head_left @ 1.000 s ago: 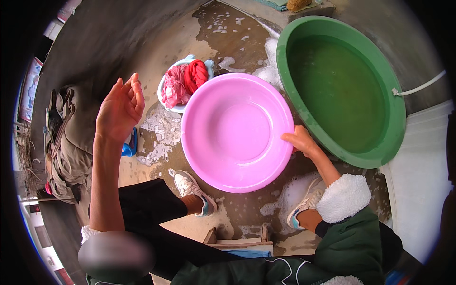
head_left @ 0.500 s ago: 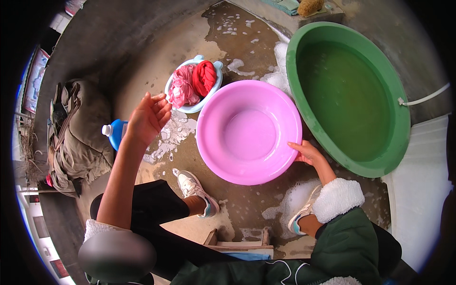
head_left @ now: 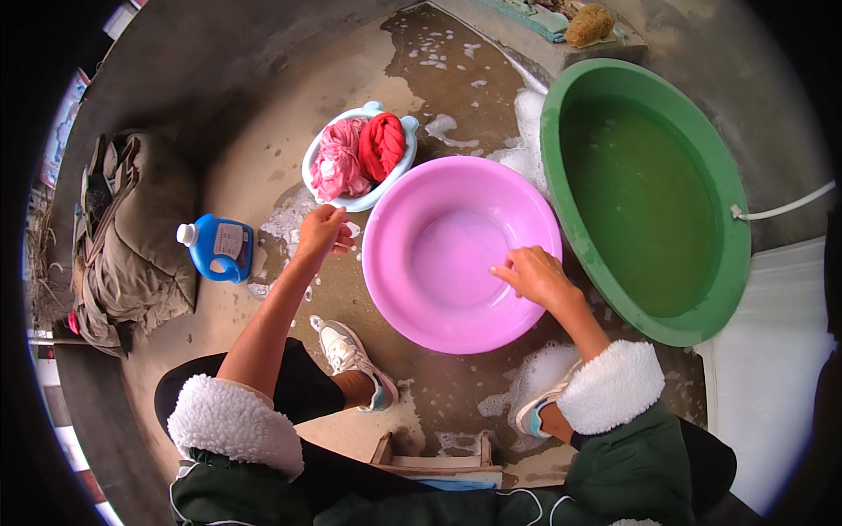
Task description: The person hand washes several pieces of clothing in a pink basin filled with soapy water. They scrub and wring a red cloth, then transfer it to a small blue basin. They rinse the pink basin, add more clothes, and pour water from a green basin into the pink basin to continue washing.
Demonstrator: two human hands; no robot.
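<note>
A pink basin [head_left: 386, 289] with a little cloudy water in it stands on the wet floor in front of me. My right hand [head_left: 535, 276] hangs over its right side, fingers loosely bent and apart, holding nothing; whether a fingertip touches the basin I cannot tell. Just left of the basin is my left hand [head_left: 323, 234], empty, with its fingers half curled and apart. Beyond it, a light blue basin [head_left: 358, 203] holds a bunched pink cloth [head_left: 340, 158] and a twisted red cloth [head_left: 382, 146].
A big green tub [head_left: 556, 188] of greenish water stands at the right, with a white hose [head_left: 785, 210] at its rim. To the left are a blue detergent bottle [head_left: 230, 245] and a brown padded heap [head_left: 145, 254]. Suds [head_left: 529, 123] lie on the floor; a sponge [head_left: 589, 24] sits far right.
My right hand has let go of the pink basin's rim and moved left over its inside. The left hand has come lower and nearer the basin, its fingers more curled.
</note>
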